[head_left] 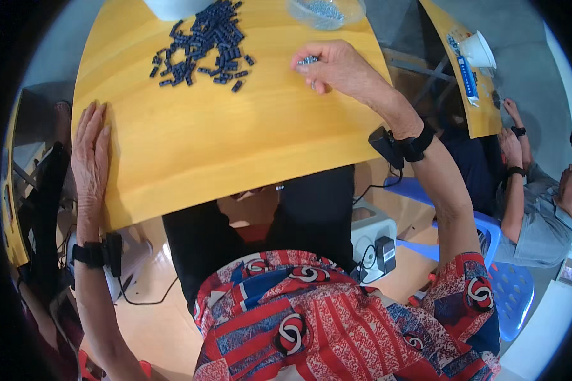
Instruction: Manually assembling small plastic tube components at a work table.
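My left hand lies flat along the left edge of the yellow table, fingers stretched out and together, nothing in it. Over the right part of the tabletop, my right hand is curled around a little bunch of small silvery metal pieces, which look like screws. Some of them show between thumb and fingers; the rest are hidden in the palm. Left of this hand, a loose heap of small black blocks spreads over the far middle of the table. Beyond the hand stands a clear plastic tub of similar silvery pieces.
A white container stands at the far edge behind the black heap. Under the table at right is a pale box with a black adapter and cables. Farther right, a co-worker sits at another table with a white tub. A blue chair is nearby.
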The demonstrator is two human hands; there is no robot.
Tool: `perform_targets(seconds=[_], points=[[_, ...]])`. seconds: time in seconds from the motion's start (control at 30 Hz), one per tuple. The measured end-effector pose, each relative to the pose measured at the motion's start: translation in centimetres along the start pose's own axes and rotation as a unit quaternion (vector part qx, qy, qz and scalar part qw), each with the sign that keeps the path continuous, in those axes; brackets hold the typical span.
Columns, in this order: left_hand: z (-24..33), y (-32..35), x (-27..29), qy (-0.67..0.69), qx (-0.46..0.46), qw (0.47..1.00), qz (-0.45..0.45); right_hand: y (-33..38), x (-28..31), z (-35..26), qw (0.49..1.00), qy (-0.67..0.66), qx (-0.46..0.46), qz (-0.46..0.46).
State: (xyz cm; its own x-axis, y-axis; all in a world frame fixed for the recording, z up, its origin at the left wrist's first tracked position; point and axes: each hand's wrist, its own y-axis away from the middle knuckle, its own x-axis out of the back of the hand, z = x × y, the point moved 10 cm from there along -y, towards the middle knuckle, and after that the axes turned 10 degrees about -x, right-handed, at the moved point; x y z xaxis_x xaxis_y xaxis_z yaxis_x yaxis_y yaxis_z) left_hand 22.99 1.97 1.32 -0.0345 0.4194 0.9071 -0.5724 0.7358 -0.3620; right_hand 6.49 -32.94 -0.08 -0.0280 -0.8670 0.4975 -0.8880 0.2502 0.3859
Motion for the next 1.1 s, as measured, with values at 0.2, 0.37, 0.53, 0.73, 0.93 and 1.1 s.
perform_targets(seconds=[0.2,0.37,0.53,0.73,0.93,1.1], points=[[10.6,1.0,0.2,0.181,-0.069,0.979,0.064,0.3,0.4,-1.8,0.983,0.16,0.035,0.082],[16.3,-1.2,-1.9,0.145,-0.145,0.979,0.002,1.3,0.4,-4.4,0.877,0.344,0.255,0.22],[13.5,-1.1,-3.4,0.306,0.01,0.952,0.023,2.1,1.0,-4.0,0.87,0.349,0.25,0.243],[13.3,-0.8,-3.1,0.335,-0.005,0.941,0.055,2.3,1.7,-3.1,0.898,0.306,0.229,0.217],[12.5,0.1,-2.0,0.348,0.016,0.935,0.073,2.1,2.7,-3.1,0.912,0.266,0.208,0.233],[11.4,1.8,-1.1,0.32,0.018,0.944,0.083,0.9,4.1,-1.9,0.938,0.213,0.125,0.243]])
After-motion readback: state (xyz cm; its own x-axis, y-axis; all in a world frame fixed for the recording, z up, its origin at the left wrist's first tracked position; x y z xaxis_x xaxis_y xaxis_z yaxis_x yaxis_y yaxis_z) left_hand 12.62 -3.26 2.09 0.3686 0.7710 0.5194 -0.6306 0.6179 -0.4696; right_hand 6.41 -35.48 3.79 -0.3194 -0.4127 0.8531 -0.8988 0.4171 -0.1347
